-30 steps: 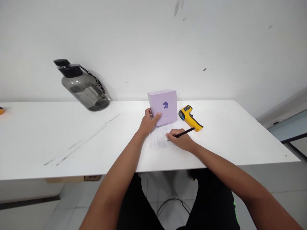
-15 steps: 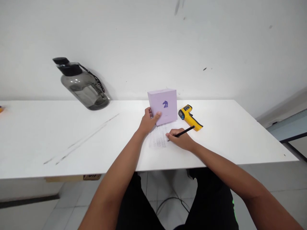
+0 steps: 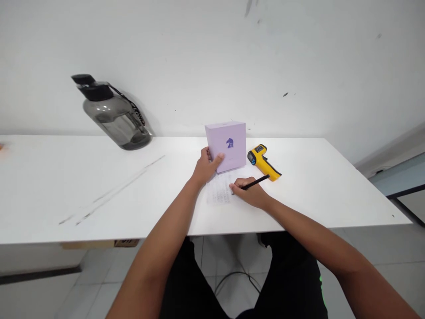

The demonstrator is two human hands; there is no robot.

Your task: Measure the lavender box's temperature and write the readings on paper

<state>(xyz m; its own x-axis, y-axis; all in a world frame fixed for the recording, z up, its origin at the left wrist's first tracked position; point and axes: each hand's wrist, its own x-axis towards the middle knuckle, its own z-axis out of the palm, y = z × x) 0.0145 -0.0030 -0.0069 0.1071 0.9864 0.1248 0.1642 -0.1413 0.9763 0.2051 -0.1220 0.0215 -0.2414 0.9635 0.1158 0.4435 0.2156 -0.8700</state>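
My left hand (image 3: 207, 166) grips the lower left side of a light purple box (image 3: 229, 153) with a dark horse-head logo, thumb on its front face. The box stands upright on the table. My right hand (image 3: 248, 190) is closed round a black pen (image 3: 255, 182), its tip low at the right side of a sheet of paper (image 3: 218, 191). Rows of small writing cover the sheet, too blurred to read. The box and my hands hide parts of it. Just beyond my right hand lies a yellow and black infrared thermometer (image 3: 264, 163).
A grey see-through water bottle (image 3: 119, 119) with a black lid and strap stands at the back left, by the wall (image 3: 186, 62). The white table (image 3: 109, 177) has dark streaks on its left part. Beneath it, a cardboard piece (image 3: 89, 244) shows, and a cable (image 3: 237, 273) lies on the floor.
The view has shifted very slightly. Both hands keep their hold on the box and the pen, with hardly any visible movement.
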